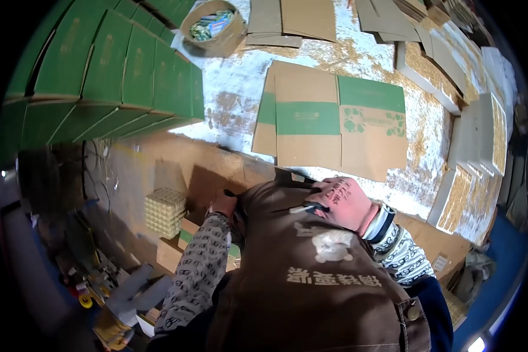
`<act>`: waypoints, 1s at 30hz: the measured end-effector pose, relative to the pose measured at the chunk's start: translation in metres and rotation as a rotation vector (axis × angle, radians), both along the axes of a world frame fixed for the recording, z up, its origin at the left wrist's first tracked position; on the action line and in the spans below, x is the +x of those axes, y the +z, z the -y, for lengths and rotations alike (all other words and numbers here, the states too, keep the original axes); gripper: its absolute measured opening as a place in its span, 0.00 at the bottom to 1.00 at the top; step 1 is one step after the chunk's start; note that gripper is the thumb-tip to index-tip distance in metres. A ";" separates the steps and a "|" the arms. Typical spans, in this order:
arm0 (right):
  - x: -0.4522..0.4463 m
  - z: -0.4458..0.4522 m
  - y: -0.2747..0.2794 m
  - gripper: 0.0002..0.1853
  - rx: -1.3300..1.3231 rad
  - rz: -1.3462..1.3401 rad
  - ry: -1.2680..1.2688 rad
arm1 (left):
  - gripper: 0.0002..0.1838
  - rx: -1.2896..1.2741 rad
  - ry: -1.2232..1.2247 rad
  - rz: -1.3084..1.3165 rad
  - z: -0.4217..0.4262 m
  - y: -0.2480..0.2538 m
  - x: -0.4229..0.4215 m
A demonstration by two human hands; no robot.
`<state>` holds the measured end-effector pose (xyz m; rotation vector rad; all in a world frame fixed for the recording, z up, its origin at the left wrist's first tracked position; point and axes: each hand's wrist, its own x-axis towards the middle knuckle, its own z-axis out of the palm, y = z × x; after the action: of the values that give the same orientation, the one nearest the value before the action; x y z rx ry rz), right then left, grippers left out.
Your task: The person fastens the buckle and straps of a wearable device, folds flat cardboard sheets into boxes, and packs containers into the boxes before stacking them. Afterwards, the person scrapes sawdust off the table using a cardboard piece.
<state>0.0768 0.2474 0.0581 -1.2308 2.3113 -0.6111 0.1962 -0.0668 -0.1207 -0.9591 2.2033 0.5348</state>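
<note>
Workroom with a white, scuffed worktable [232, 105] across the upper part of the view; green cartons [105, 58] stand in rows at the left, and a flattened carton [308, 144], brown with green bands, lies on the tabletop directly ahead of the wearer. Below the table's near edge, at the left, rests a pale yellow stack of moulded trays [165, 211]. Across the front of the wearer's brown apron [270, 252], the right hand [341, 202], in a pink glove marked with dark lettering, is curled with its fingers closed about a slim object [302, 209], dark with a pale end, which lies against the upper apron. The left hand [222, 203] is lowered beside the apron's left edge, its fingers bent; whether they grip anything cannot be told. For sound handling at this stage, the slim object is probably best held firmly between thumb and fingers, its pale end directed away from the body, with the apron cloth drawn flat so that no fold catches it.
</note>
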 end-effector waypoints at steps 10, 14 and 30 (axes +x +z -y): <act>-0.004 0.003 -0.012 0.13 -0.036 0.049 0.001 | 0.16 0.724 -0.404 -0.569 -0.044 0.142 -0.069; -0.019 -0.001 -0.004 0.17 -0.033 0.094 -0.019 | 0.09 0.641 -0.614 -0.416 -0.067 0.150 -0.076; -0.028 -0.078 0.013 0.19 -0.091 1.031 -0.885 | 0.17 0.859 0.088 0.183 0.046 0.048 -0.002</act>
<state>0.0484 0.3251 0.0710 0.2262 1.7617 -1.2570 0.1938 -0.1132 -0.0728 -0.5931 1.5166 1.2414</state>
